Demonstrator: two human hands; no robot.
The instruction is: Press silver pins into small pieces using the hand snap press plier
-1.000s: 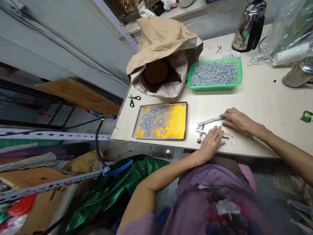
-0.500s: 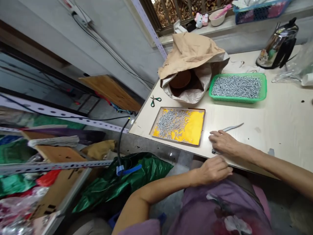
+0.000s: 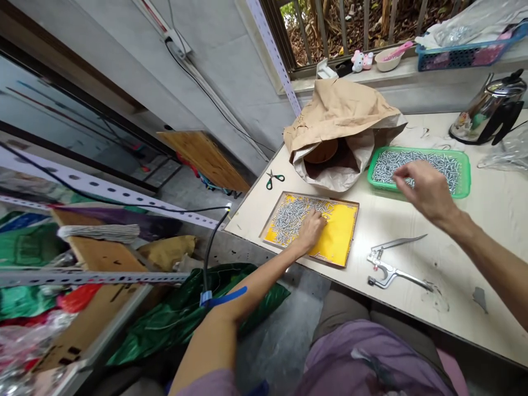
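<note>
My left hand (image 3: 310, 230) rests on the pile of small metal pins in the yellow-lined tray (image 3: 342, 237), fingers curled down into them. My right hand (image 3: 424, 190) hovers over the near edge of the green basket (image 3: 465, 187) filled with metal pins, fingers bent as if pinching; what they hold is too small to make out. A metal hand press tool (image 3: 391, 264) lies open on the table between the two arms, untouched.
A crumpled brown paper sack (image 3: 342, 118) with a brown disc inside stands behind the tray. Green-handled scissors (image 3: 273, 178) lie at the table's left edge. A steel kettle (image 3: 489, 110) stands far right. Metal shelving and green plastic fill the floor at left.
Both hands have left the press tool near the table's front edge. The left moved onto the yellow tray's pins, the right up to the green basket. The view has tilted upward.
</note>
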